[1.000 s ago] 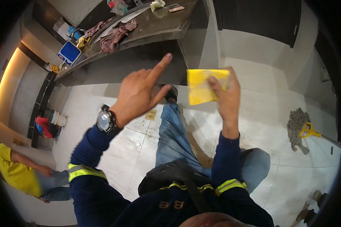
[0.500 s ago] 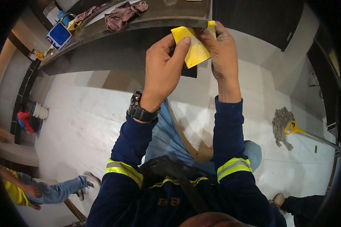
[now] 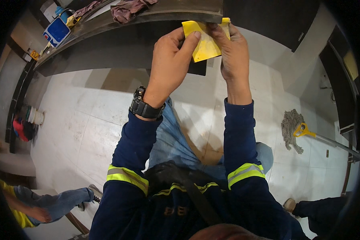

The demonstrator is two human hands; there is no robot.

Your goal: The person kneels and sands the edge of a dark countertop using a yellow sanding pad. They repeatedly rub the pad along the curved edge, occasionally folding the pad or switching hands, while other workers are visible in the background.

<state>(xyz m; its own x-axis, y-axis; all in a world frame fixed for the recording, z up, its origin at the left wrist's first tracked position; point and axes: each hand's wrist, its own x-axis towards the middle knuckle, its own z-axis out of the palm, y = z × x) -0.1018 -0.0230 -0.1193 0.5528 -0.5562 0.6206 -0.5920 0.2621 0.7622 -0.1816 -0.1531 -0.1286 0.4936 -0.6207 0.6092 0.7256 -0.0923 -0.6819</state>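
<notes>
Both hands hold a thin yellow sheet (image 3: 206, 47), smudged with white and perhaps sandpaper, just below the dark counter's end. My left hand (image 3: 170, 64) pinches its left side, thumb lying across the face. At the right side my right hand (image 3: 234, 56) grips it, with thumb in front and other fingers behind, partly hidden. The sheet's upper edge is close to the underside of the dark counter (image 3: 180, 15); whether they touch I cannot tell. A black watch (image 3: 144, 107) is on my left wrist.
On the counter lie a crumpled mauve cloth (image 3: 128, 10) and a blue-and-white container (image 3: 57, 30). A grey mop (image 3: 292, 130) with a yellow clamp rests on the floor at right. Buckets (image 3: 36, 116) stand far left. Other people's legs show lower left (image 3: 68, 202) and lower right (image 3: 320, 210).
The yellow sheet has turned slightly, its lower corner rising and its bottom edge looking more level. Both hands still hold it. The whole view has shifted a little.
</notes>
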